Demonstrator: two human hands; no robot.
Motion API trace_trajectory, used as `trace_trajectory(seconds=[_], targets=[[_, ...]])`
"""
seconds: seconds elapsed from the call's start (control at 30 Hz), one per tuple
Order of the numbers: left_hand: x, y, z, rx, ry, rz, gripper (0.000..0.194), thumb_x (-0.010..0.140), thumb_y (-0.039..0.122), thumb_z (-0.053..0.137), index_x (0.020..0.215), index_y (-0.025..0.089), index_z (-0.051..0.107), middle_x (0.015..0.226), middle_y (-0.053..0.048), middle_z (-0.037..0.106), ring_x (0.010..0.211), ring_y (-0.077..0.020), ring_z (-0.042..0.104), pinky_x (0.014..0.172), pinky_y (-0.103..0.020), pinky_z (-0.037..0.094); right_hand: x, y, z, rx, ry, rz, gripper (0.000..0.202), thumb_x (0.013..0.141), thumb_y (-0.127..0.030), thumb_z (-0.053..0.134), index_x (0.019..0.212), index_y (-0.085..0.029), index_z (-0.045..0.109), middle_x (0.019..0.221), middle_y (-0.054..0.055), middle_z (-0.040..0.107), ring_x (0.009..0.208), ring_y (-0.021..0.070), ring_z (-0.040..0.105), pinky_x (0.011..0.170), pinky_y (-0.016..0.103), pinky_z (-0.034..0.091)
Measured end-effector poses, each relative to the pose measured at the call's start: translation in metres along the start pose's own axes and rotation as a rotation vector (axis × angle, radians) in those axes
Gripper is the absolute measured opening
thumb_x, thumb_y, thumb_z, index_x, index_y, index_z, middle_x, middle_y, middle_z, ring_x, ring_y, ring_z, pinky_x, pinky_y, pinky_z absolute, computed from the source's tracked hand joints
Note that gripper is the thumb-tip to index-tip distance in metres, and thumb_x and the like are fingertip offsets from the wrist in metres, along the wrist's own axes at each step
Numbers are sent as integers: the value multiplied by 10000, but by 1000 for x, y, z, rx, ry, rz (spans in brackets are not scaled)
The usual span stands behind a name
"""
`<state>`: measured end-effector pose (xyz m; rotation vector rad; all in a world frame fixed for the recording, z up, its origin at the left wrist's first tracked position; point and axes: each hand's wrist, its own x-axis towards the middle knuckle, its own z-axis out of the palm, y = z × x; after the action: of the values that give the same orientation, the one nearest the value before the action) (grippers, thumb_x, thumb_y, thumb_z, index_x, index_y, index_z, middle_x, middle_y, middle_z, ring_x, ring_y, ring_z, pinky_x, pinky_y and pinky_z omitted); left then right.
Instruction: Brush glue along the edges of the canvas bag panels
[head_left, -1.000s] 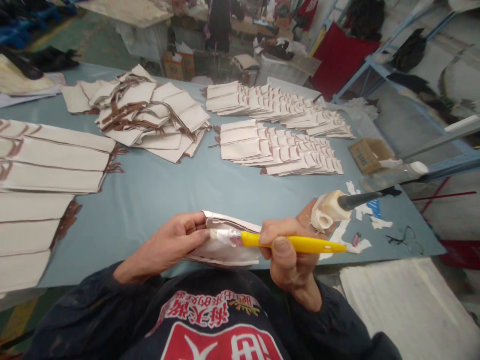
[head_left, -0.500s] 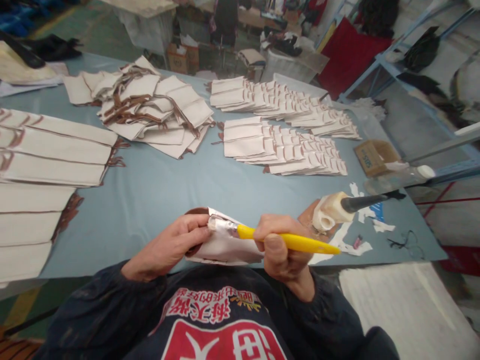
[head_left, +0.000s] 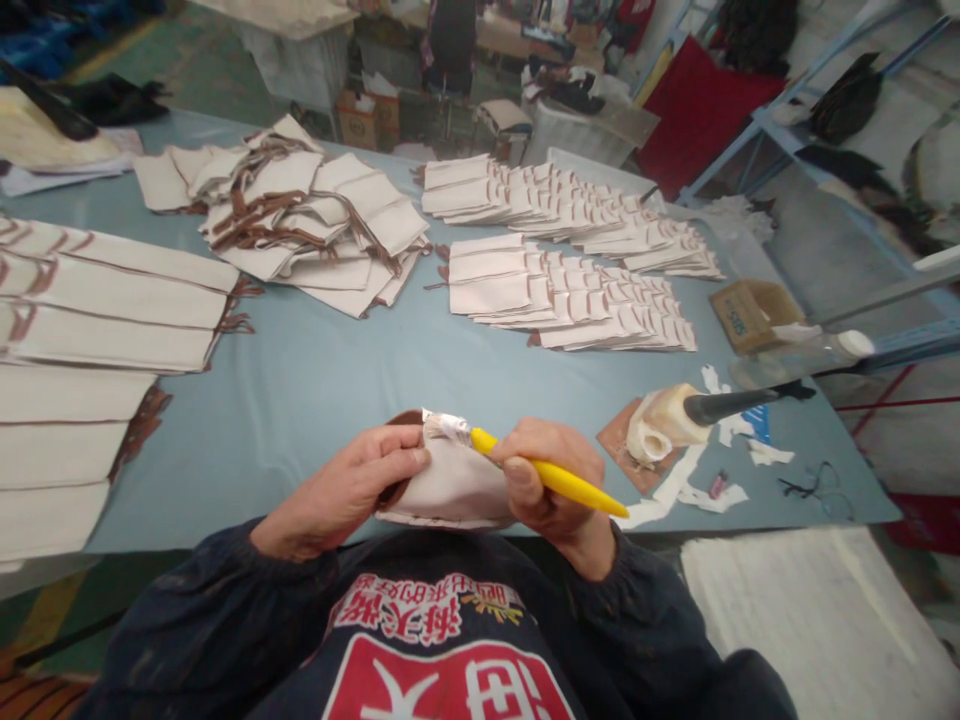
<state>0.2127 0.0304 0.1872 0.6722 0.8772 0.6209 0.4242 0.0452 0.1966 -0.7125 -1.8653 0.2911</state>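
A pale piece with a brown inner side is held at the table's front edge, curved open at its left end. My left hand grips that left end, thumb on the pale face and fingers at the brown rim. My right hand is closed round a yellow-handled brush, which points left. Its white-coated bristles touch the upper edge of the piece, just right of my left fingertips. To the right, a cream container with a dark handle or nozzle stands on a brown square.
Overlapping pale pieces with brown edging lie in rows at the back and left; a loose pile sits between. White scraps, a clear bottle and a cardboard box are on the right of the blue-grey table.
My right hand and the brush have moved left and slightly up, the brush tilting more steeply. The brown square under the container shows more. My left hand still holds the piece.
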Motion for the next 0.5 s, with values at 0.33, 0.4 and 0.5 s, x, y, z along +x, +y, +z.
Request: trace_trajectory(seconds=[0.33,0.4,0.5], targets=[[-2,4,7,-155,25,-2,368,790,319,855,1065,85,780,830,-101,789,678,-157,686,664,-225,535,-5,-26,-28,-51,-197,-114,196,1096,-318,441,1056,-219,606,711,-13,675,532,126,549,510,294,441],[-3,5,8,-183,9,6,308,792,291,861,1020,96,795,833,-96,797,669,-150,686,649,-214,534,-4,-29,-31,-78,-269,-172,200,1099,-330,435,1051,-218,595,704,-16,681,525,127,533,500,298,419],[-4,7,9,-236,-58,19,255,793,276,872,979,111,814,828,-88,803,674,-149,702,710,-229,568,0,-20,-31,-125,-370,-250,173,1088,-331,473,1035,-218,593,658,-30,657,524,132,513,499,301,396]])
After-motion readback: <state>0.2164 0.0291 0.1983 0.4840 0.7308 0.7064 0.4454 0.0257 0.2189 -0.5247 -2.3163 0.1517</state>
